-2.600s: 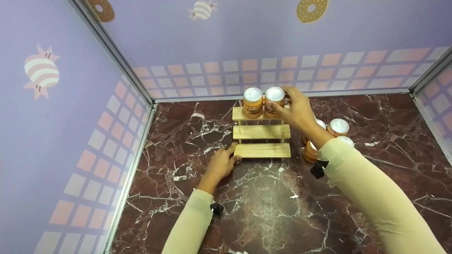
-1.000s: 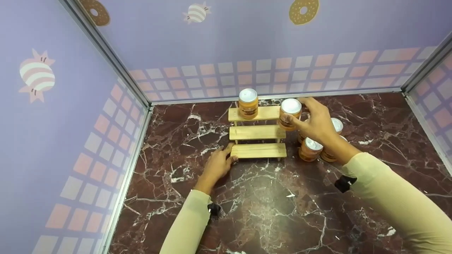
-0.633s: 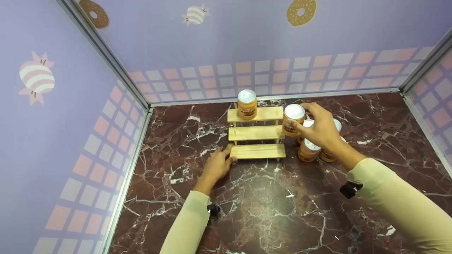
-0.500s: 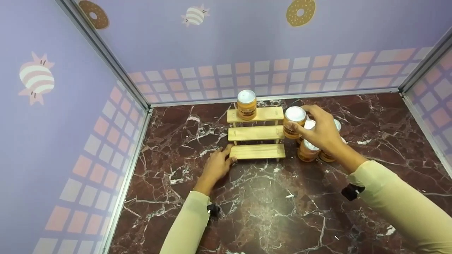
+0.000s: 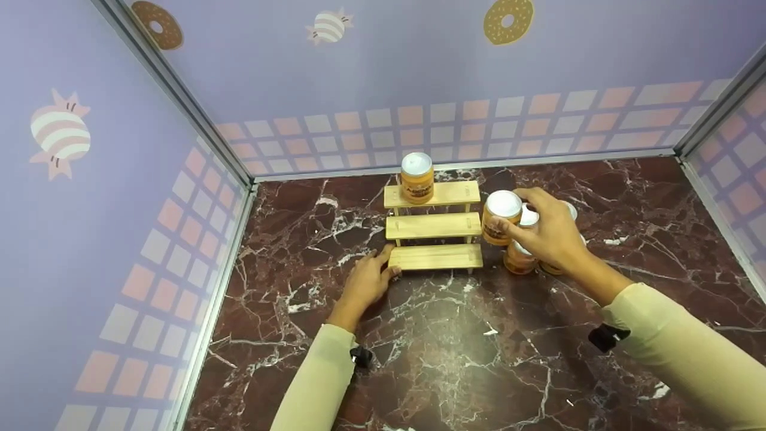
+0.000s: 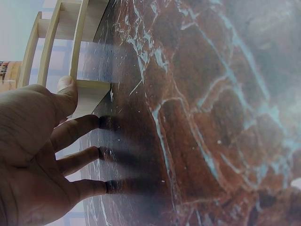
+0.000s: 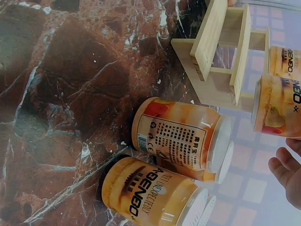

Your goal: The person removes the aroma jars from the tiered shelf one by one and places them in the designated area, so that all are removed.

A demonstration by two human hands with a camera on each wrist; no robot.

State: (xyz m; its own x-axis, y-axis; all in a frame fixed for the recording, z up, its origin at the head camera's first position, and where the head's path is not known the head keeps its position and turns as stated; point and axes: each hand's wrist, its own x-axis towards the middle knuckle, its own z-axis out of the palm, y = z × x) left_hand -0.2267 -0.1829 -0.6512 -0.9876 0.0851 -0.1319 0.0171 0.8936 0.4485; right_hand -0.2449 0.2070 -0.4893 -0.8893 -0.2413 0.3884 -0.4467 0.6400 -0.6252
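Observation:
My right hand (image 5: 547,232) holds an orange printed can (image 5: 501,221) with a white top, thumb on the near side and fingers behind. The can is upright, just right of the stepped wooden stand (image 5: 434,226), partly in front of other cans. In the right wrist view, the held can (image 7: 277,106) is raised above the table. Thumb and forefinger of my left hand (image 5: 365,284) grip the left end of the lowest step. Its other fingertips reach the tabletop in the left wrist view. One matching can (image 5: 417,178) stands on the top step, left of its middle.
Several more orange cans (image 5: 519,261) stand close together on the marbled table (image 5: 443,353), right of the stand and partly under my right hand. A purple patterned wall (image 5: 359,66) rises behind the stand, with side walls left and right.
The can in my right hand has left the right part of the top step and moved right and toward me, lower down. My left hand keeps its place at the stand.

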